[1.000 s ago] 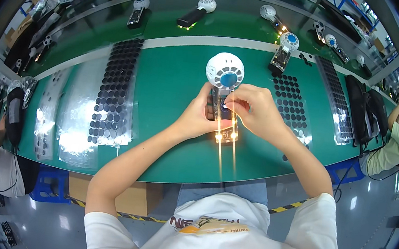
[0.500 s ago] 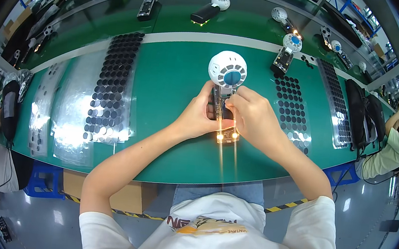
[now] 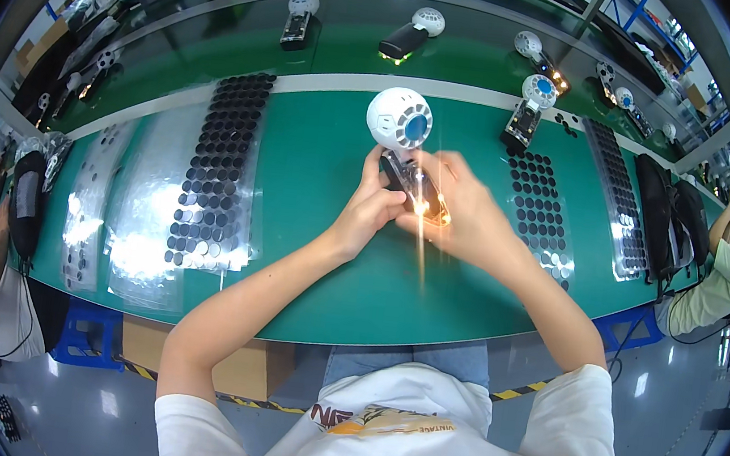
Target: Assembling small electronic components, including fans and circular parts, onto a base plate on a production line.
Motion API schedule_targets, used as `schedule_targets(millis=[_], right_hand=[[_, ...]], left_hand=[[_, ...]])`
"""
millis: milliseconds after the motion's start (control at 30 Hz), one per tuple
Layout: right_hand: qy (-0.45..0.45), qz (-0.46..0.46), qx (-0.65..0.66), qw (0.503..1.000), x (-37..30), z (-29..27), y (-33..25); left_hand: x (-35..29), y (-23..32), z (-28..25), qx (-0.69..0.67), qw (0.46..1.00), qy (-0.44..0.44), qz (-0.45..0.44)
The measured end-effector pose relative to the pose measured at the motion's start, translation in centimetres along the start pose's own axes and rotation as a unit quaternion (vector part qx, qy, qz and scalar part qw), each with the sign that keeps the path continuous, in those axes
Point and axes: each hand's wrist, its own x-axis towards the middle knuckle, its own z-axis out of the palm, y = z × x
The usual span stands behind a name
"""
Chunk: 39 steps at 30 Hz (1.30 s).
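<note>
Centrally in the head view, a white dome-headed device [image 3: 395, 118] slants over the green tabletop [image 3: 321, 137], lights glowing on its dark body. The left hand [image 3: 369, 215] grips that body from its left; the right hand [image 3: 466, 211] is blurred at its right side, so whether it grips I cannot tell. One black-disc sheet [image 3: 219, 166] lies left of centre, and a smaller disc sheet [image 3: 540, 214] right of centre.

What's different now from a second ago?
The round-headed device tilted, its glowing lower end swinging right. The right hand, blurred, moved from its middle toward that end. The devices on the belt slid right. The left hand still holds on; the black-dot sheets stayed put.
</note>
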Motion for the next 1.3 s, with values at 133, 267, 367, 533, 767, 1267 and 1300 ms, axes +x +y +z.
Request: schedule_targets(millis=[133, 267, 367, 533, 767, 1267, 1300], right_hand=[[-0.024, 0.086, 0.048, 0.995, 2.3, 2.9, 3.5], [0.049, 0.25, -0.136, 0.957, 10.6, 3.3, 13.3], [0.101, 0.221, -0.25, 0.937, 13.8, 5.8, 16.7], [0.055, 0.121, -0.306, 0.943, 17.6, 9.3, 17.1], [-0.038, 0.177, -0.222, 0.958, 18.1, 9.6, 15.7], [-0.028, 0.163, 0.473, 0.865, -3.8, -1.2, 0.7], [-0.056, 0.142, 0.386, 0.91, -5.0, -2.1, 0.2]], left_hand=[[0.6, -0.3, 0.0, -0.019, 0.999, 0.043, 0.015], [1.2, 0.4, 0.0, 0.079, 0.996, -0.028, 0.024], [1.6, 0.5, -0.5, 0.155, 0.984, -0.078, 0.038], [1.5, 0.8, -0.7, 0.175, 0.979, -0.096, 0.032], [1.4, 0.8, -1.0, 0.182, 0.976, -0.115, 0.024], [0.4, 0.5, 0.5, -0.053, 0.997, 0.057, -0.02], [0.4, 0.6, 0.7, -0.036, 0.995, 0.076, -0.044]])
